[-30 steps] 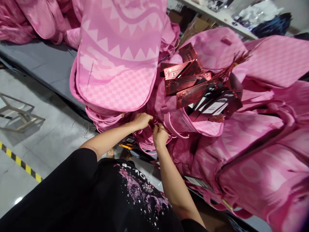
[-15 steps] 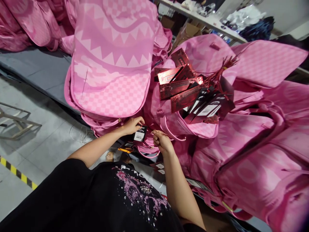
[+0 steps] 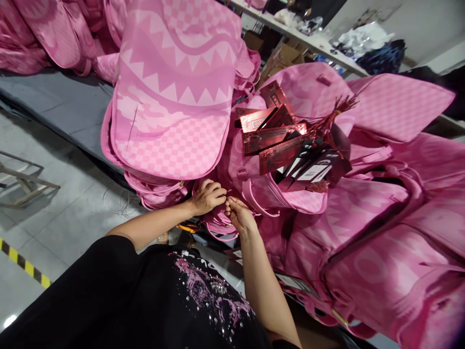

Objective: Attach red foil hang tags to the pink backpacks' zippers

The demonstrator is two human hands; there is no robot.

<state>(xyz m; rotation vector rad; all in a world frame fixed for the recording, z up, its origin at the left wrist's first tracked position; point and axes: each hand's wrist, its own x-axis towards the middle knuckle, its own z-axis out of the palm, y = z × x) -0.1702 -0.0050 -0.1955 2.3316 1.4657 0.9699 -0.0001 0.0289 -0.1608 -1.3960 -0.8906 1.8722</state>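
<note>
My left hand [image 3: 209,197] and my right hand [image 3: 239,213] meet fingertip to fingertip in front of the pink backpacks. Both are closed in a pinch, and whatever is between the fingers is too small or hidden to make out. Just above the left hand lies a large pink backpack [image 3: 174,116] with a shark-teeth print. Pink straps [image 3: 221,232] hang below the fingers. Up and to the right, a bundle of hang tags [image 3: 279,140], shiny red and black with white labels, rests on another pink backpack [image 3: 243,169], its red cords gathered together.
More pink backpacks [image 3: 366,257] fill the right side, and others [image 3: 54,34] sit at the far left on a grey-covered table [image 3: 61,104]. An orange object [image 3: 188,228] shows below my left hand. Behind stands a white shelf [image 3: 308,36] with plastic bags. A wooden stool [image 3: 25,179] is on the floor.
My left hand has moved right to meet my right hand. The black hang tag with a white label that it held is out of sight. My right hand stays pinched.
</note>
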